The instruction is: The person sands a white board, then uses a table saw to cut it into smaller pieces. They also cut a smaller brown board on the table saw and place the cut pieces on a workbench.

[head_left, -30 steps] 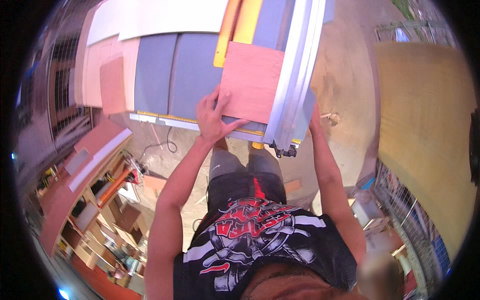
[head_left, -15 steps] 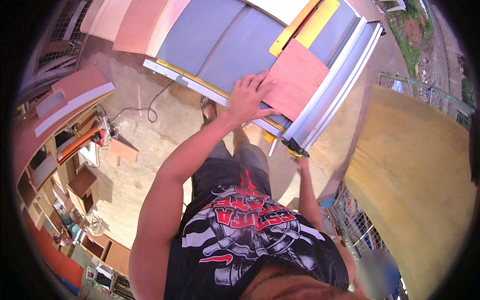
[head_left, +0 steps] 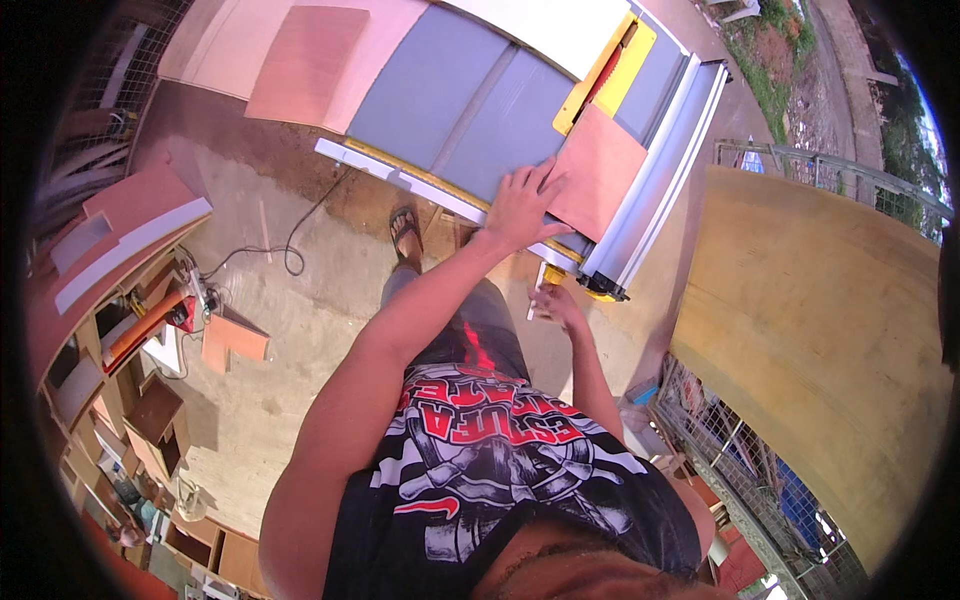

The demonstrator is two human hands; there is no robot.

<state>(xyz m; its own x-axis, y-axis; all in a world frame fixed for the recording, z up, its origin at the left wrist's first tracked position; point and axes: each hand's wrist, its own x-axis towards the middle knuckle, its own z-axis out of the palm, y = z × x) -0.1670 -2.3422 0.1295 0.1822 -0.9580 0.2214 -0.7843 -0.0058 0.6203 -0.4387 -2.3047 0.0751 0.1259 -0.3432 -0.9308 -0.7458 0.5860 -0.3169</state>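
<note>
A table saw (head_left: 425,90) with a grey top stands in front of me. On it a square reddish plywood piece (head_left: 598,172) lies between the yellow insert plate (head_left: 630,68) and the long aluminium fence (head_left: 672,150). My left hand (head_left: 525,208) rests open at the saw's near edge, fingers spread against the plywood's left side. Below the front rail (head_left: 400,181), my right hand (head_left: 560,302) has its fingers curled in beside a narrow white strip (head_left: 534,300) and a yellow part; what they grip is partly hidden. The slot in the insert is beyond the plywood.
Plywood sheets (head_left: 305,65) lie at the saw's far left, and a pale board (head_left: 530,28) covers its far side. A cable (head_left: 293,262) runs over the floor. Wooden cabinets (head_left: 155,415) stand left. A large yellowish panel (head_left: 810,350) and wire mesh (head_left: 740,450) stand right.
My right hand has moved left from under the fence's near end to the white strip. My left hand stays against the plywood. The view has shifted slightly.
</note>
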